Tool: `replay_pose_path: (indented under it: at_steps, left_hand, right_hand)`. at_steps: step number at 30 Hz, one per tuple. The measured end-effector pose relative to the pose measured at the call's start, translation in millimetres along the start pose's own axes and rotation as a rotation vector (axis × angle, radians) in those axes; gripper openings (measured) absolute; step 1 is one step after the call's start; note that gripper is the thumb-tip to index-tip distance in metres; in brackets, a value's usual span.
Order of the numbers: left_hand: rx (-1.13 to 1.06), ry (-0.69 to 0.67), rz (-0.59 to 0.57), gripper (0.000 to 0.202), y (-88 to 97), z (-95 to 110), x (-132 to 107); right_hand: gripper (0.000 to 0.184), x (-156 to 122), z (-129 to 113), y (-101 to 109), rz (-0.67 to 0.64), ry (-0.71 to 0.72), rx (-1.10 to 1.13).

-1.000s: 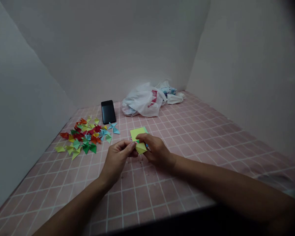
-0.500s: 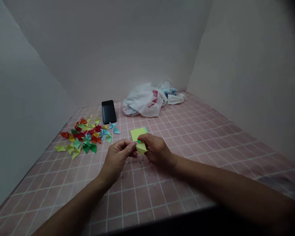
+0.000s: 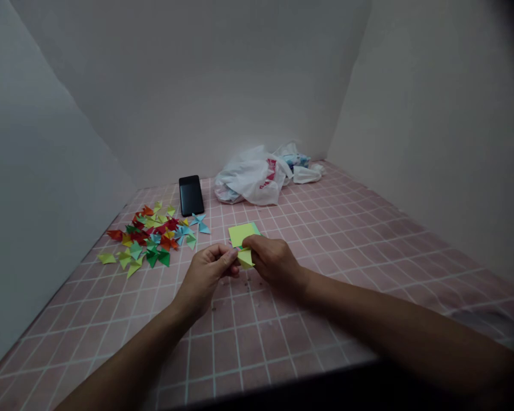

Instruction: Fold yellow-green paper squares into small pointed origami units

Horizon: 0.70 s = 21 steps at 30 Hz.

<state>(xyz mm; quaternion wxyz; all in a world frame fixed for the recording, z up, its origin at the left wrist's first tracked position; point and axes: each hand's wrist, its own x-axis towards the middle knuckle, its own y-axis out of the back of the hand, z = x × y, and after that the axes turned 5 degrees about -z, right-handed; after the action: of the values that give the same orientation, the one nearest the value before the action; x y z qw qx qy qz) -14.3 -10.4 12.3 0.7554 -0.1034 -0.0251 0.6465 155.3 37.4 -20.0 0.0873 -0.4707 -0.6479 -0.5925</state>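
Between my two hands is a small folded piece of yellow paper [image 3: 245, 258], partly covered by fingers. My left hand [image 3: 208, 274] pinches its left edge between thumb and fingers. From the other side, my right hand [image 3: 274, 260] grips the paper, its thumb and forefinger near the top edge. Just beyond the hands lies a stack of square paper sheets [image 3: 241, 233], yellow on top with green showing at the side. To the left, folded paper cranes [image 3: 153, 255] in red, orange, yellow, green and blue lie in a loose pile.
A black phone [image 3: 191, 196] lies behind the paper pile. White plastic bags [image 3: 252, 177] sit at the back, with a blue patterned package [image 3: 297, 160] beside them. The tabletop [image 3: 351, 245] has a pink grid cover, and walls stand at the back and both sides.
The right thumb and forefinger have shifted slightly down toward the folded yellow paper. Both hands keep their hold on it. The view has moved a little.
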Motion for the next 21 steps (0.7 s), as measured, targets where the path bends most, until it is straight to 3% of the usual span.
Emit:
replay_pose_path:
  at_steps: [4, 8, 11, 15, 21]
  left_hand:
    - [0.004, 0.007, 0.015, 0.031, 0.7, -1, 1]
    - [0.013, -0.012, 0.030, 0.030, 2.8, -4, 3]
    - [0.042, -0.063, 0.090, 0.028, 5.6, -6, 5]
    - [0.175, -0.153, 0.133, 0.024, 9.8, -7, 8]
    - [0.401, -0.196, 0.052, 0.023, 13.0, -6, 9]
  right_hand:
    - [0.013, -1, 2, -1, -0.107, -0.132, 0.128]
    - [0.009, 3, 2, -1, -0.104, -0.212, 0.353]
    - [0.002, 7, 1, -1, -0.123, -0.366, 0.605]
    - [0.016, 9, -1, -1, -0.155, -0.598, 0.959]
    - [0.021, 10, -2, 2, -0.153, -0.660, 1.109]
